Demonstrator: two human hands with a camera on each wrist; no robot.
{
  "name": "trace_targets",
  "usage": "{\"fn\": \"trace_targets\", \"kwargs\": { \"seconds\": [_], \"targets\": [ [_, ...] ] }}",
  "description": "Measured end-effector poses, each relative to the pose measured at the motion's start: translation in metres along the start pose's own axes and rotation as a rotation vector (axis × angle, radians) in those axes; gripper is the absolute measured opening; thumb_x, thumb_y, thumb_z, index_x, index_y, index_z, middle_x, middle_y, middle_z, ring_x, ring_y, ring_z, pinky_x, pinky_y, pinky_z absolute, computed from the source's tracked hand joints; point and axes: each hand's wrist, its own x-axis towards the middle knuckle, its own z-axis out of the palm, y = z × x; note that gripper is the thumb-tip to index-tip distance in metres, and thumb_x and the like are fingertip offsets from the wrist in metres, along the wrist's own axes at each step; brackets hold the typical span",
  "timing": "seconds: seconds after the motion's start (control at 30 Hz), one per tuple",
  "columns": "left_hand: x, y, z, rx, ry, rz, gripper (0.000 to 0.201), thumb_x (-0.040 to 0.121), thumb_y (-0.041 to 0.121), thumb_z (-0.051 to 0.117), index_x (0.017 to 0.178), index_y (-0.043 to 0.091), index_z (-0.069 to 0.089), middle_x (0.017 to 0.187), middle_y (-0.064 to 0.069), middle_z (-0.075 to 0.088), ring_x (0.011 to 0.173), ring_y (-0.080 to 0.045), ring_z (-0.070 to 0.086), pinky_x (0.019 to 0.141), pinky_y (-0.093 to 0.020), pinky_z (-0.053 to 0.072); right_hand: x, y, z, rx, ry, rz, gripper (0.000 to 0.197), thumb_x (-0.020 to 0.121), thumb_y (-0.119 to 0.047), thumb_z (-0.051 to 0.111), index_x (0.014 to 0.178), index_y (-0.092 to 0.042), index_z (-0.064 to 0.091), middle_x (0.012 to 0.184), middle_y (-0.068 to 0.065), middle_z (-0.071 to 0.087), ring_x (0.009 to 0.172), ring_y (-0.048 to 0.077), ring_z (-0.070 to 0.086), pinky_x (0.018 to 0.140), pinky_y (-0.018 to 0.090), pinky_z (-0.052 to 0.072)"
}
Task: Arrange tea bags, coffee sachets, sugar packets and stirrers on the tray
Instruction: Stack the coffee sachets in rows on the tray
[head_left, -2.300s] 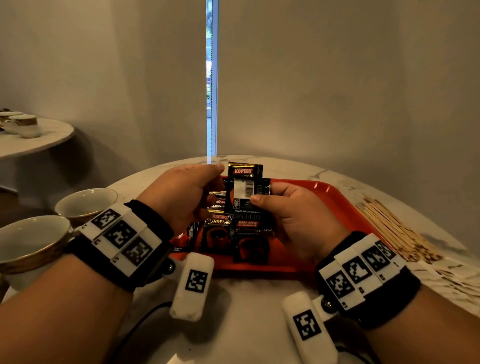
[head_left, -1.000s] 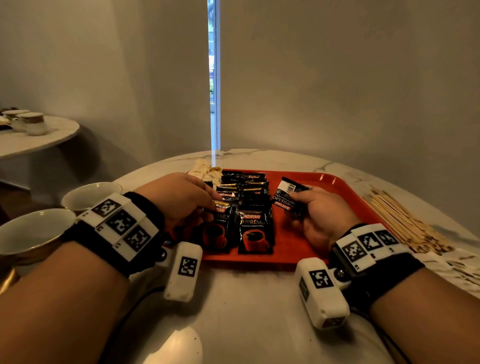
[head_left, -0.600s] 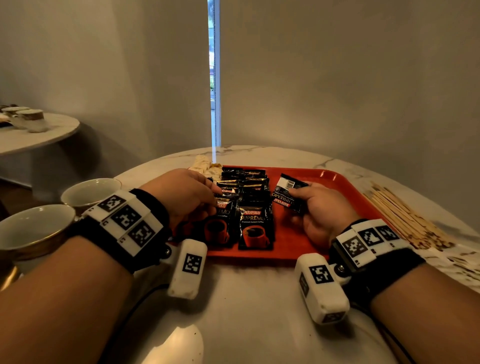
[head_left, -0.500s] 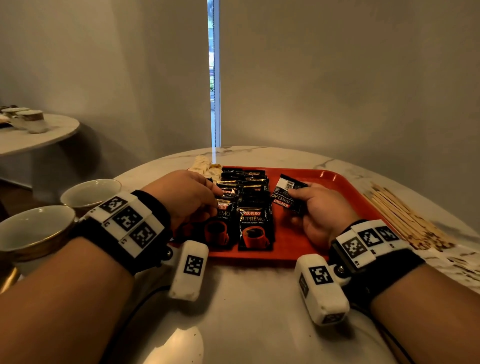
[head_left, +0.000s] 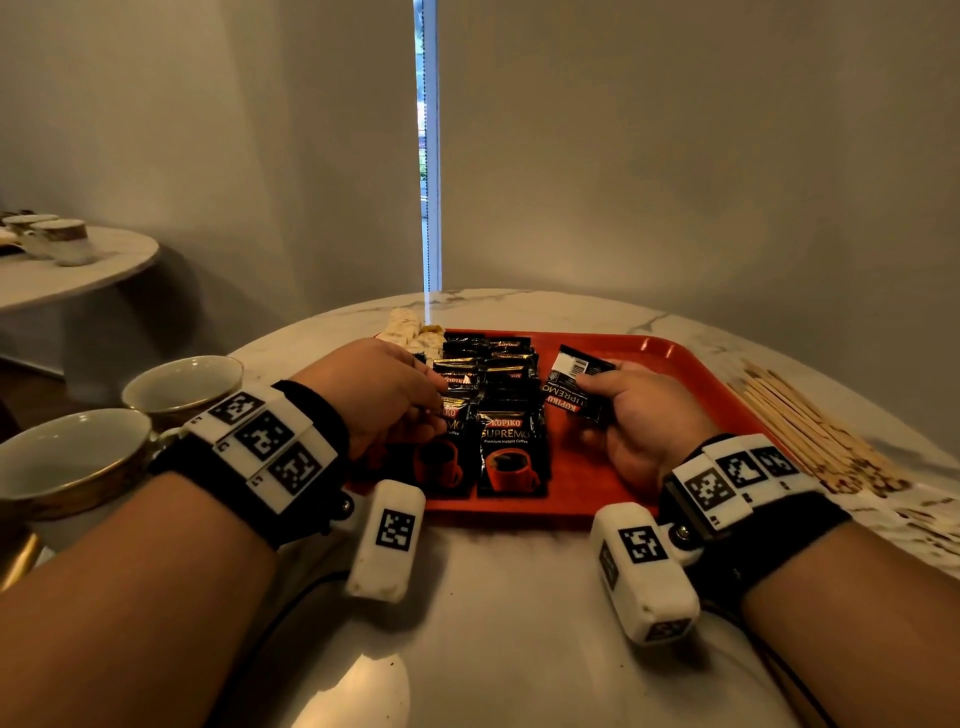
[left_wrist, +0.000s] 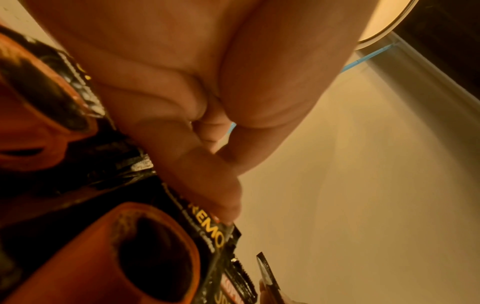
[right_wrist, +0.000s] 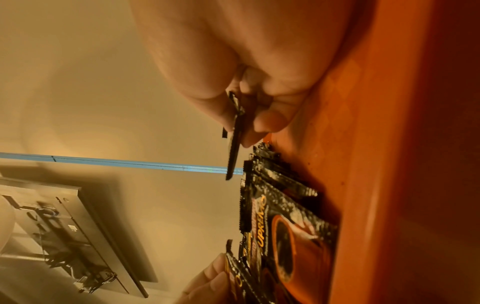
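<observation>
The right hand (head_left: 631, 415) pinches one black sachet (head_left: 576, 382) between thumb and fingers; in the right wrist view the sachet (right_wrist: 235, 133) shows edge-on, clamped at its near end with its far end free above the tray (head_left: 696, 384). It hangs tilted, barcode side up, just right of the rows (head_left: 498, 410) of sachets and apart from them.

The left hand (head_left: 382, 397) lies over the left row with its fingers curled down onto it. In the left wrist view a fingertip (left_wrist: 223, 205) presses the top edge of a sachet (left_wrist: 207, 228) near the letters "REMO"; whether the thumb grips that packet from beneath cannot be told, since the palm hides it.

The two rows lie overlapped on the red tray, front packets showing a red cup. Behind the left hand pale packets (head_left: 410, 332) lie at the tray's far left corner, partly hidden; what kind they are is unclear. Stirrers (head_left: 810, 426) lie in a loose heap on the table (head_left: 519, 623) right of the tray. Two cups (head_left: 130, 421) stand at left, the nearer cut off by the frame.
</observation>
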Motion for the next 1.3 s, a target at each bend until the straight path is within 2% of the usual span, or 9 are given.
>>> {"fn": "trace_targets", "kwargs": {
  "seconds": [0.2,0.3,0.43,0.6,0.8,1.0,1.13,1.23,1.3],
  "targets": [
    [-0.0015,0.0008,0.0017,0.032,0.015,0.022,0.018,0.09,-0.012,0.056,0.096,0.001,0.067,0.078,-0.017,0.065,0.048,-0.013,0.066,0.044,-0.023,0.053,0.0013,0.0003,0.0001,-0.005,0.0,-0.005,0.01,0.096,-0.007,0.057,0.103,-0.014,0.055,0.089,0.011,0.071,0.062,0.02,0.065,0.042,0.024,0.044],
    [-0.0018,0.0008,0.0025,0.056,0.026,0.03,0.021,0.091,-0.012,0.053,0.099,-0.001,0.069,0.071,-0.015,0.065,0.048,-0.013,0.065,0.046,-0.023,0.055,0.0024,0.0007,-0.0001,0.003,0.002,-0.001,0.01,0.096,-0.007,0.058,0.103,-0.014,0.054,0.086,0.009,0.071,0.057,0.018,0.064,0.04,0.024,0.044],
    [-0.0026,0.0012,0.0022,0.081,0.025,0.025,0.021,0.091,-0.011,0.054,0.094,0.002,0.071,0.065,-0.013,0.065,0.048,-0.013,0.064,0.046,-0.023,0.054,0.0029,0.0005,0.0005,0.008,-0.002,-0.003,0.012,0.096,-0.006,0.057,0.104,-0.014,0.054,0.085,0.009,0.071,0.058,0.02,0.064,0.041,0.024,0.044],
    [-0.0012,0.0011,-0.0002,0.128,0.034,0.004,0.02,0.089,-0.007,0.059,0.091,0.008,0.073,0.059,-0.008,0.068,0.056,-0.017,0.063,0.056,-0.027,0.054,0.0009,0.0,0.0,0.004,-0.009,0.005,0.011,0.096,-0.008,0.057,0.106,-0.013,0.054,0.088,0.01,0.071,0.057,0.018,0.065,0.04,0.023,0.045],
    [0.001,-0.0001,-0.0007,0.137,0.038,0.008,0.019,0.088,-0.005,0.061,0.091,0.009,0.074,0.064,-0.008,0.071,0.065,-0.021,0.064,0.071,-0.034,0.056,-0.0023,-0.0014,0.0003,0.004,-0.015,0.01,0.012,0.097,-0.007,0.056,0.107,-0.012,0.054,0.09,0.012,0.071,0.062,0.02,0.064,0.038,0.023,0.045],
    [-0.0014,0.0003,0.0,0.124,0.05,0.044,0.018,0.09,-0.005,0.06,0.091,0.007,0.073,0.072,-0.011,0.071,0.056,-0.015,0.066,0.057,-0.027,0.055,-0.0021,-0.0012,0.0004,-0.004,-0.007,0.013,0.009,0.096,-0.007,0.057,0.102,-0.013,0.053,0.087,0.011,0.071,0.061,0.022,0.065,0.04,0.023,0.044],
    [-0.0025,0.0007,-0.0004,0.132,0.079,0.103,0.02,0.09,-0.006,0.058,0.087,0.008,0.072,0.067,-0.01,0.069,0.055,-0.014,0.065,0.056,-0.026,0.056,-0.0024,-0.0013,0.0002,-0.007,-0.002,0.015,0.009,0.096,-0.008,0.058,0.102,-0.014,0.054,0.091,0.012,0.072,0.063,0.022,0.065,0.04,0.023,0.044],
    [-0.003,0.0032,-0.0004,0.14,0.093,0.164,0.016,0.092,-0.002,0.06,0.089,0.01,0.071,0.072,-0.01,0.067,0.052,-0.012,0.062,0.05,-0.023,0.052,-0.0037,-0.0022,0.0009,0.004,0.007,0.002,0.011,0.095,-0.008,0.059,0.105,-0.013,0.055,0.092,0.011,0.072,0.061,0.02,0.066,0.039,0.022,0.043],
    [-0.0029,0.0048,0.0001,0.104,0.083,0.202,0.012,0.092,0.003,0.063,0.091,0.012,0.071,0.075,-0.008,0.065,0.051,-0.011,0.059,0.046,-0.023,0.048,-0.0051,-0.0035,0.0019,0.012,0.022,-0.023,0.016,0.094,-0.008,0.061,0.109,-0.013,0.056,0.085,0.006,0.073,0.055,0.015,0.065,0.038,0.021,0.041]
  ]
}}
